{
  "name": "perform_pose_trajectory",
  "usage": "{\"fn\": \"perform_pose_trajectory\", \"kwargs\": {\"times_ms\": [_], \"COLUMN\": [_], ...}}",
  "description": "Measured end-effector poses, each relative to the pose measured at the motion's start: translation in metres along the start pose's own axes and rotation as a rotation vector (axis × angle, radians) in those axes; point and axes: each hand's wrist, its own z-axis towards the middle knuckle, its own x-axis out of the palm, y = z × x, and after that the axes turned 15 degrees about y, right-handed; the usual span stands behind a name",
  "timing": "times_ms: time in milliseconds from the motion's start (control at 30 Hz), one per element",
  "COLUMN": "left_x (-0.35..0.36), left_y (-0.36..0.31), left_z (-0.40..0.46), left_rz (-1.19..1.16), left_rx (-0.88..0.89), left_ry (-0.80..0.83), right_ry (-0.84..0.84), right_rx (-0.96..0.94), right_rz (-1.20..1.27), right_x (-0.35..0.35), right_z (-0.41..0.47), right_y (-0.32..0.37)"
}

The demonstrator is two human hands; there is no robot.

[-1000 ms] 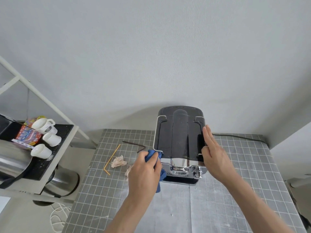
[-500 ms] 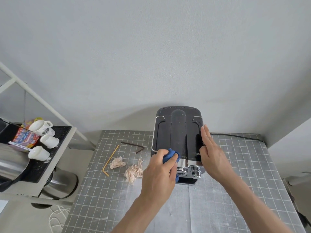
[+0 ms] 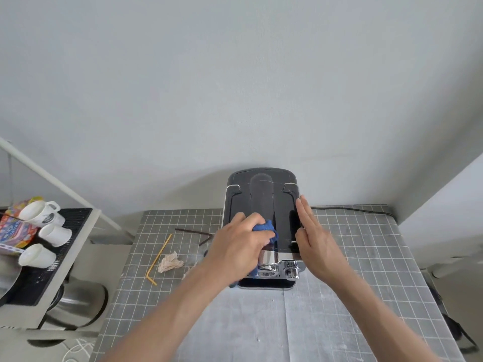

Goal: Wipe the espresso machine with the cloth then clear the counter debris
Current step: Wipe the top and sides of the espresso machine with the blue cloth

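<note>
Left hand (image 3: 236,250) fingers curled round the bunched blue cloth (image 3: 266,229), pressing it onto the glossy black top of the espresso machine (image 3: 262,205), near its front-left. Part of the cloth shows below the wrist by the machine's front-left corner; how much hangs there I can't tell. Right hand (image 3: 313,240) flat, fingers straight and pressed together, laid along the machine's right top edge, bracing it.

Machine sits on the grid-tiled counter (image 3: 366,257), back toward the wall, power cord (image 3: 352,209) running off behind right.

Debris still on the counter left of the machine: yellow straw (image 3: 159,254), dark bent stick (image 3: 194,232), crumpled tissue (image 3: 170,262), a second scrap mostly hidden behind the left forearm. So the wipe is underway, clearing not started.

Risks from here:
- Brace is only a flat palm on the side. A hard rightward stroke could skid the machine across the tile or tug the cord.
- Hanging cloth could catch on the chrome group head (image 3: 269,269) or knob (image 3: 291,271) at the front.
- The left arm passes close over the tissue scraps; a wide stroke could knock them off the counter edge.
- Glossy top likely smears if the cloth is wadded rather than flat.
</note>
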Motion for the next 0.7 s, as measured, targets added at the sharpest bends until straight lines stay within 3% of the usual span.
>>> {"fn": "perform_pose_trajectory", "kwargs": {"times_ms": [100,200,533,700], "left_x": [-0.009,-0.019,-0.020,-0.017], "left_y": [0.022,0.036,-0.001,0.003], "left_z": [0.041,0.070,0.012,0.034], "left_rz": [-0.030,-0.080,-0.029,-0.055], "left_rx": [-0.037,-0.045,0.316,0.219], "left_ry": [0.001,0.103,0.286,0.220], "right_ry": [-0.015,-0.045,-0.058,-0.042], "right_rx": [-0.012,-0.034,-0.034,-0.049], "right_rz": [-0.014,-0.050,-0.030,-0.013], "right_x": [-0.001,-0.003,-0.001,-0.004], "right_z": [-0.001,-0.001,0.001,-0.001], "right_y": [0.000,0.001,-0.002,0.001]}}
